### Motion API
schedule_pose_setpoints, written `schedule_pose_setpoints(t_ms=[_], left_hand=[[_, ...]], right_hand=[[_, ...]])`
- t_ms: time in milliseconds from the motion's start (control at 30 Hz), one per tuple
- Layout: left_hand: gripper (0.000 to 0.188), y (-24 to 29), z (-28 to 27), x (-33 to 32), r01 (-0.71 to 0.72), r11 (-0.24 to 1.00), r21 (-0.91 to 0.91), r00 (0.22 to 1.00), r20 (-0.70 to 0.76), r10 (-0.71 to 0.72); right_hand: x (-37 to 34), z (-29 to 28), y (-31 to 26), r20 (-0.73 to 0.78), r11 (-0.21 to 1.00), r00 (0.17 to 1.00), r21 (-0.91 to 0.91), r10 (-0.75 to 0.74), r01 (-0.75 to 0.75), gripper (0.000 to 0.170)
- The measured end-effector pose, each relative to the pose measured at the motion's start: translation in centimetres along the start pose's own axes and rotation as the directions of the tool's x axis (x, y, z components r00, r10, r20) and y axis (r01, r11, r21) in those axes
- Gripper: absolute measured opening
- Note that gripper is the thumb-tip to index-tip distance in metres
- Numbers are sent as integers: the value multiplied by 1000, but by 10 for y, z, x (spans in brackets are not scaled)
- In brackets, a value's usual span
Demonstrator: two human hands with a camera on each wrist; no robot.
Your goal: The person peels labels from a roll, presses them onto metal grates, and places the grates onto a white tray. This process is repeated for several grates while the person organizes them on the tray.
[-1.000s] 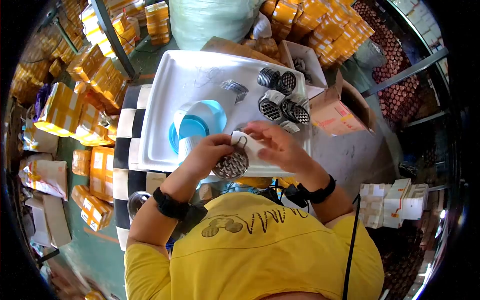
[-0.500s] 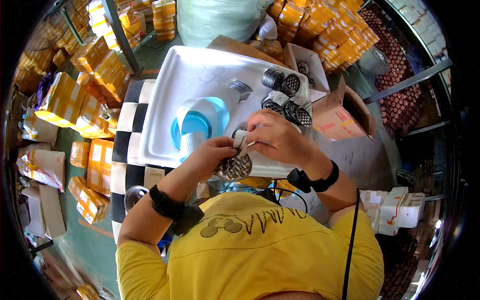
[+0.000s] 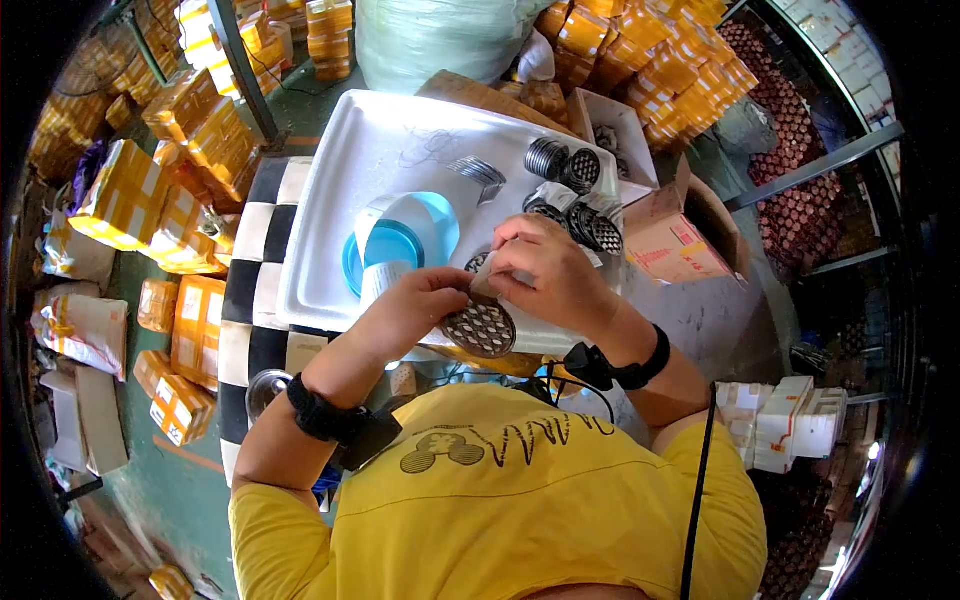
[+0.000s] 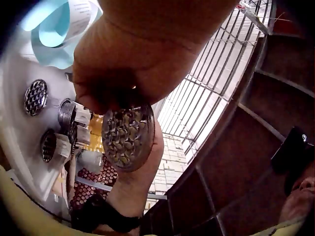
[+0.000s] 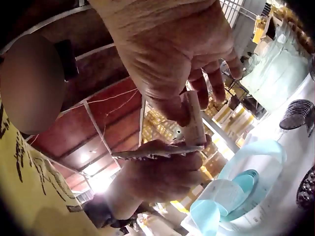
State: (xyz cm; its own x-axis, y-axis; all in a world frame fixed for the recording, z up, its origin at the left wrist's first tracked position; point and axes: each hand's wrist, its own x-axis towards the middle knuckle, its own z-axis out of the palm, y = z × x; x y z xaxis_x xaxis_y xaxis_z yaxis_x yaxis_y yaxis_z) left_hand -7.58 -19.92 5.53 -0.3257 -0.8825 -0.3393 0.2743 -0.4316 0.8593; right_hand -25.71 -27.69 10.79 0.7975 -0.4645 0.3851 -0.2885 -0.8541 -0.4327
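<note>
My left hand point(image 3: 418, 304) grips the edge of a round metal disc point(image 3: 480, 330) with a raised pattern, held over the white tray's near edge. My right hand point(image 3: 560, 275) pinches a white label point(image 3: 484, 278) at the disc's top edge. In the right wrist view the label point(image 5: 194, 118) stands up from the disc point(image 5: 157, 150), between the right hand point(image 5: 167, 59) and the left hand point(image 5: 160, 174). The left wrist view shows the disc's patterned face point(image 4: 128, 137) below the left hand point(image 4: 133, 59). A blue label roll point(image 3: 385, 248) lies on the tray.
On the white tray point(image 3: 330, 200) are stacked discs point(image 3: 545, 158), more discs with labels point(image 3: 597, 228) and a fanned group point(image 3: 478, 172). An open cardboard box point(image 3: 665, 240) stands right of the tray. Taped parcels point(image 3: 200, 330) lie at the left.
My right hand has come in from the right and now holds the label at the disc. The disc has shifted slightly right and turned its face more toward the head view.
</note>
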Motion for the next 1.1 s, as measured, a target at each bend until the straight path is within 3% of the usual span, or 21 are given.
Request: schedule_pose_setpoints(t_ms=[233,433,567,667,700,800,867,933,967,1100], left_hand=[[26,4,2,-3,-25,1000,-15,1000,2,25],[20,14,6,-5,-74,989,130,994,-65,83],[19,15,6,-1,-174,927,332,964,-135,229],[19,20,4,-1,-219,901,375,937,-176,301],[19,20,2,1,-208,913,350,942,-181,284],[18,24,4,-2,-179,948,262,956,-181,230],[18,23,8,-3,-155,969,195,968,-165,188],[18,22,9,-2,-130,984,121,976,-157,149],[18,20,9,-1,-134,985,105,977,-153,149],[19,17,8,1,-123,990,62,981,-140,131]], right_hand=[[4,5,-3,-58,998,998,-58,-22,19,12],[10,4,-14,-78,992,996,-119,-49,39,13],[9,3,-15,-80,988,996,-146,-51,38,18],[4,2,-21,-193,989,971,74,138,-126,37],[-1,6,-18,-225,925,931,317,287,-208,54],[-2,7,-6,-196,884,933,424,302,-197,57],[-5,12,-4,-20,800,912,488,410,-349,43],[-8,15,-2,178,674,827,501,533,-542,34],[-7,17,-4,119,679,846,542,520,-494,25],[-9,19,-1,106,661,837,563,537,-495,23]])
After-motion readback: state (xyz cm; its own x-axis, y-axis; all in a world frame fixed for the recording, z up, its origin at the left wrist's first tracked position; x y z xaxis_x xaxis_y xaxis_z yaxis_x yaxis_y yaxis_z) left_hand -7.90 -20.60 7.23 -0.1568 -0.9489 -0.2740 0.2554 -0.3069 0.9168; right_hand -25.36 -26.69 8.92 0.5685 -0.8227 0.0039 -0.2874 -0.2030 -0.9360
